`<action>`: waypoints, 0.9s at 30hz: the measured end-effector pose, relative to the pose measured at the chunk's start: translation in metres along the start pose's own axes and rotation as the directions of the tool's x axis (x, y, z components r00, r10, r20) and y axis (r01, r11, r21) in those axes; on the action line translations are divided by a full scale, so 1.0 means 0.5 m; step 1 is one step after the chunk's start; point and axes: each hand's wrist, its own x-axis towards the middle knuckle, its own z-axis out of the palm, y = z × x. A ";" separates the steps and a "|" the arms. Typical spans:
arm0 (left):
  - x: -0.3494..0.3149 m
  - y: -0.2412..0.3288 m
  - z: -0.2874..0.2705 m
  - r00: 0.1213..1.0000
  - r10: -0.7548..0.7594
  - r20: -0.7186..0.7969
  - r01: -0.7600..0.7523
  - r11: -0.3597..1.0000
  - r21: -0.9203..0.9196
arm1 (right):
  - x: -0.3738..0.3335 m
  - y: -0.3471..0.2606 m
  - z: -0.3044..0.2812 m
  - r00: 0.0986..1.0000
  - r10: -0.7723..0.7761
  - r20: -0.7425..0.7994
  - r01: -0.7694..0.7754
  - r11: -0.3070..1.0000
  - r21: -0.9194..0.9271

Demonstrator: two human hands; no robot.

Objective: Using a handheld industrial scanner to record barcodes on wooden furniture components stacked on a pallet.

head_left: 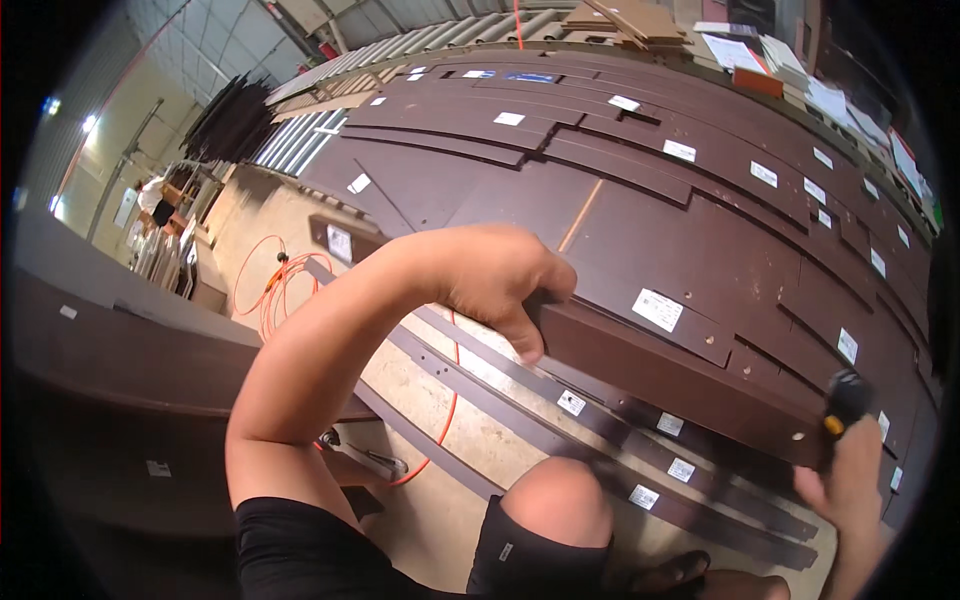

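A long dark brown board slants across the view in front of me, from the upper left down to the right. My left hand is closed around its upper edge, thumb on the near side and fingers over the far side. At the board's right end, my right hand holds a small black hand tool with a yellow part. Motion blur hides the tool's exact kind. Whether this hand also touches the board, I cannot tell.
Stacked brown panels with white labels cover the large surface ahead. Below the board lie several narrow brown strips. An orange hose coils on the floor at left. Papers lie at the far right; a person stands far left.
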 end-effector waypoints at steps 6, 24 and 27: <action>-0.126 -0.116 0.074 0.625 -0.094 -0.775 0.175 0.984 0.022 | 0.138 -0.152 0.058 0.989 -0.080 -0.122 0.123 0.907 0.403; -0.102 -0.478 0.153 -0.199 -0.862 -0.466 -0.013 0.478 -0.878 | 0.180 -0.345 0.178 0.930 -0.206 -0.303 0.358 0.686 0.633; -0.106 -0.576 0.119 -0.166 -0.900 -0.403 0.118 0.388 -0.914 | 0.061 -0.253 0.178 0.994 -0.021 -0.112 0.092 0.729 0.679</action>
